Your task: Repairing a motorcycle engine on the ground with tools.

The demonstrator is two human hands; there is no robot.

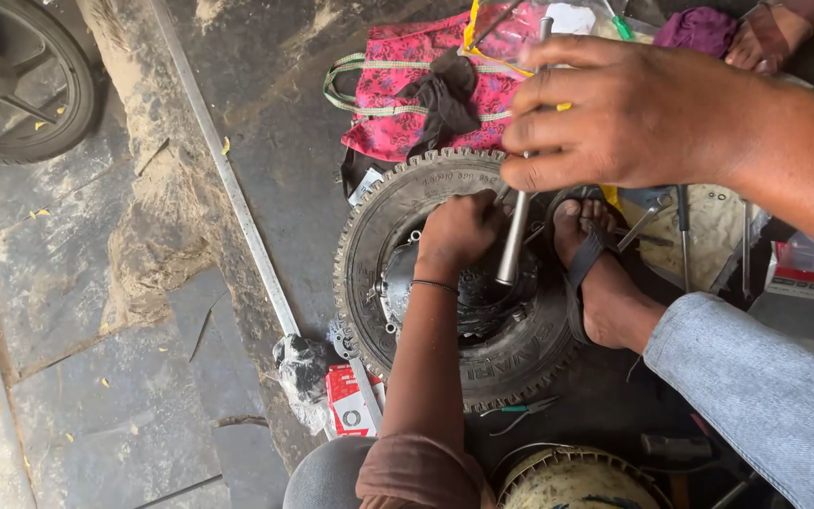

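The small tyre (pixel 454 283) lies flat on the dark floor, 1 sandalled foot (pixel 605 273) pressing its right rim. The left hand (pixel 459 231) sits clenched on the hub (pixel 482 297) inside the tyre, fingers hidden. The right hand (pixel 628 113), above the tyre, grasps a steel bar (pixel 518 221) standing in the hub; its tip is probably seated, though shadow obscures it. Left of the tyre, floor lies open up to a metal strip (pixel 228 179).

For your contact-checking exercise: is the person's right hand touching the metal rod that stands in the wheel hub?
Touching. The head view shows the right hand with its fingers curled around the upper part of the metal rod, no gap between them.
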